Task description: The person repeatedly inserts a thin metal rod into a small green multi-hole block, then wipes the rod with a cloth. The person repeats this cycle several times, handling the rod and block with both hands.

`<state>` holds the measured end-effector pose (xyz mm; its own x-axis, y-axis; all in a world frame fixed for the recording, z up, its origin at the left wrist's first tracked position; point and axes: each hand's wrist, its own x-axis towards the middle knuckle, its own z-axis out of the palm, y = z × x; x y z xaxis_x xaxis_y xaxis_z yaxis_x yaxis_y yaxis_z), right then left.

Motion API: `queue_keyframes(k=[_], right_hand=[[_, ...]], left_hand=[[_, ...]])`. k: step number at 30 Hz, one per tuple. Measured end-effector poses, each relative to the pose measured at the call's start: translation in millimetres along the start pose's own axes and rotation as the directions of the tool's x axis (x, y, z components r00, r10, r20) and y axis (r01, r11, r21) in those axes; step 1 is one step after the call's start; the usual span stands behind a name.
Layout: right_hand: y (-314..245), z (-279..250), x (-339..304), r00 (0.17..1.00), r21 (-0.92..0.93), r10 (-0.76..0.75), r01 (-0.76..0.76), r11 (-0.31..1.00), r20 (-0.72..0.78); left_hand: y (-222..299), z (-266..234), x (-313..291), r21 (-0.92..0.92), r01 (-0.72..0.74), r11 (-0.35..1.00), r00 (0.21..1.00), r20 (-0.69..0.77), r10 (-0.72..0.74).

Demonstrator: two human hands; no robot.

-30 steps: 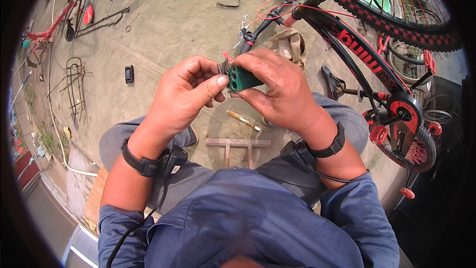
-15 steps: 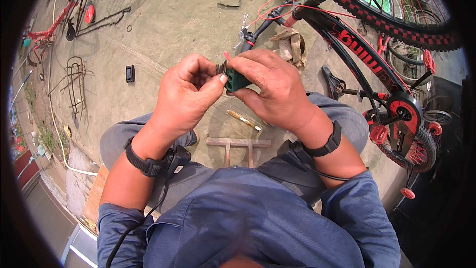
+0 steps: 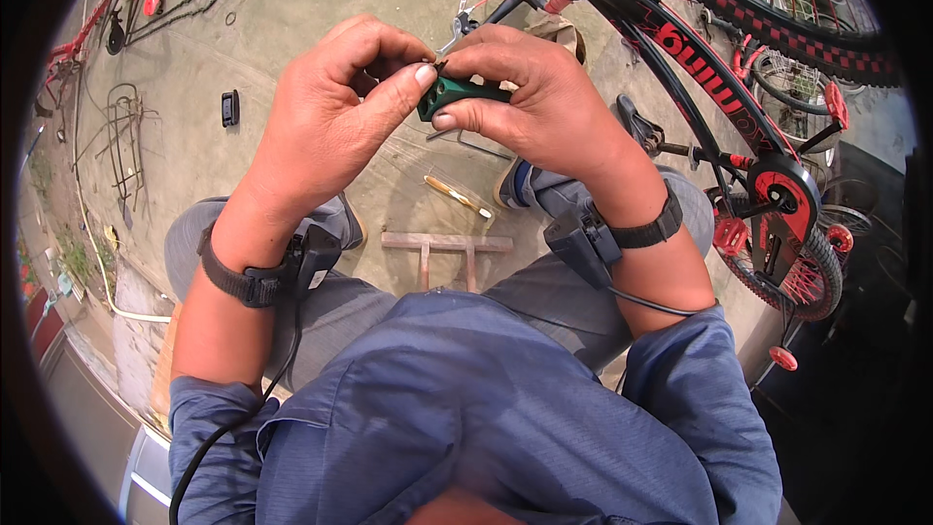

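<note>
A green plastic block with round holes in one end [image 3: 449,91], much like a hex key holder, is gripped between the thumb and fingers of my right hand [image 3: 556,102]. The far end of it lies hidden under that hand. My left hand [image 3: 328,112] is closed in a pinch at the block's left end, thumb against index finger. Small dark metal pieces [image 3: 440,67] stick up there between the fingertips of both hands. Just below the block shows a thin grey bent rod [image 3: 476,144]; whether it joins the block I cannot tell.
A black and red bicycle [image 3: 700,78] stands upside down or tilted at the right. Between my feet lie a yellow-handled brush-like tool [image 3: 457,196] and a wooden stool-like frame [image 3: 447,243]. A black pedal-like block [image 3: 229,108] and a wire rack [image 3: 124,141] lie left.
Both hands have risen in the picture and shifted slightly left with the green block. The block has tilted, and the grey bent rod now shows below it.
</note>
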<state>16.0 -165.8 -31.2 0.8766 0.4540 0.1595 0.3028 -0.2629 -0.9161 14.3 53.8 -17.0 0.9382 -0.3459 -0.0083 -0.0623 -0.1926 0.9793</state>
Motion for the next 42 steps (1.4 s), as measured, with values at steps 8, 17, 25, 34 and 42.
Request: queue_keyframes(k=[8, 17, 25, 34, 42], right_hand=[[-2.0, 3.6, 3.6, 0.996, 0.034, 0.092, -0.092, 0.995, -0.008], [-2.4, 6.1, 2.7, 0.996, 0.023, 0.088, -0.088, 0.996, -0.030], [-8.1, 3.2, -3.8, 0.994, -0.073, 0.089, -0.085, 0.994, 0.066], [-4.4, 5.3, 23.0, 0.904, -0.088, 0.405, -0.397, 0.914, 0.135], [15.2, 18.6, 71.1, 0.884, -0.148, 0.412, -0.388, 0.910, 0.221]], left_hand=[[0.6, 3.4, 1.5, 0.053, -0.060, 0.997, 0.996, -0.056, 0.063], [3.2, 2.6, 2.8, 0.137, -0.093, 0.986, 0.994, -0.045, 0.100], [-1.5, -2.6, -3.6, 0.087, -0.077, 0.993, 0.997, 0.025, 0.075], [-32.0, -16.7, 17.6, -0.006, 0.019, 1.000, 0.999, 0.044, -0.019], [-54.3, -40.7, 34.8, -0.165, 0.293, 0.942, 0.952, -0.035, -0.303]])
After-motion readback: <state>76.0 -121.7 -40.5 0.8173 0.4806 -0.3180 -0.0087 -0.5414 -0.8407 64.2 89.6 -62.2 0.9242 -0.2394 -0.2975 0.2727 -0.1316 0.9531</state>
